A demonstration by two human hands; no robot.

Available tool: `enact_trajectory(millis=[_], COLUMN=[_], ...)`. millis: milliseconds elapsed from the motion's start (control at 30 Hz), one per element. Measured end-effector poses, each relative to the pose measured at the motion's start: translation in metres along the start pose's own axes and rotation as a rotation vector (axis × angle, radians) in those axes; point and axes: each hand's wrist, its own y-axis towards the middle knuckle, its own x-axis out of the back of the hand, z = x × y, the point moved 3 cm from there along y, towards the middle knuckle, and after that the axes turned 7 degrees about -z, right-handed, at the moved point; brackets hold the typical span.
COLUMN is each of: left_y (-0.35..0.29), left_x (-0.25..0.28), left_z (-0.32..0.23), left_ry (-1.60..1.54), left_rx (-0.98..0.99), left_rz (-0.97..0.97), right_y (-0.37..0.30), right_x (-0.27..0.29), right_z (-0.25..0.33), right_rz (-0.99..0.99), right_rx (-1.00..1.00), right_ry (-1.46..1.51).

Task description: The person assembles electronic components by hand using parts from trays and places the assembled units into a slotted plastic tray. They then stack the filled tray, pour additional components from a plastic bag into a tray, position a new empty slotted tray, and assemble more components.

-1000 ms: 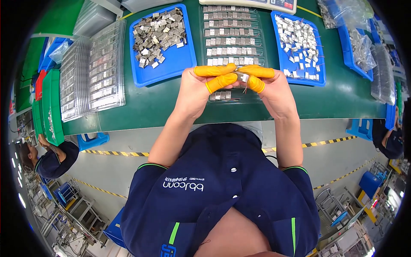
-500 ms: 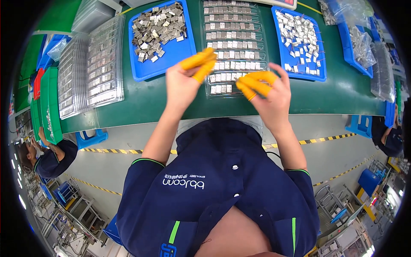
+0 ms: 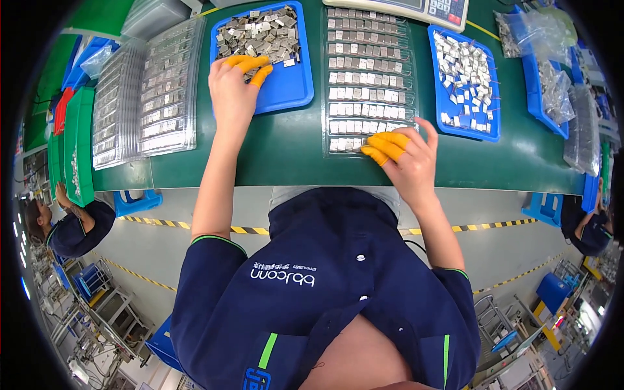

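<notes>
My left hand (image 3: 235,88), with yellow finger cots, reaches over the left blue tray (image 3: 286,92). Its fingertips are pinched at the near edge of a heap of small silver metal connectors (image 3: 263,39), which resemble USB plugs; whatever lies between them is hidden. Rows of similar connectors fill a clear plastic blister tray (image 3: 329,151) in front of me. At the right part of its nearest row, my right hand (image 3: 406,153) rests with yellow-covered thumb and fingers drawn together, hiding what they touch. The little finger stands out to the side.
Right of the blister tray, another blue tray (image 3: 469,132) holds loose whitish connectors. Stacked filled blister trays (image 3: 146,97) stand at left. A scale (image 3: 448,12) sits at the back, bagged parts (image 3: 551,84) at far right. A co-worker (image 3: 81,227) is at the left edge, another (image 3: 588,211) at right.
My left hand has moved left from above the blister tray to the connector heap. My right hand stays at the nearest row, slightly lower. The whole view has shifted a little.
</notes>
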Motion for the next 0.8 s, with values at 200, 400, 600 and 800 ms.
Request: enact_trajectory(millis=[200,400,600,800], left_y=[0.007,0.004,0.005,0.011], left_x=[-0.02,-0.029,-0.029,-0.025], left_z=[-0.019,-0.029,-0.027,-0.023], left_ry=[-0.012,0.121,0.132,-0.093], left_rx=[-0.199,-0.351,-0.27,-0.161], left_rz=[0.13,0.187,0.316,0.404], right_y=[0.013,0.013,0.012,0.003], right_x=[0.038,0.049,0.039,0.054], right_z=[-0.056,-0.126,-0.138,-0.154], right_rz=[-0.2,-0.146,-0.063,-0.056], right_rx=[-0.233,-0.682,-0.632,-0.735], right_ry=[-0.1,-0.254,-0.467,-0.329])
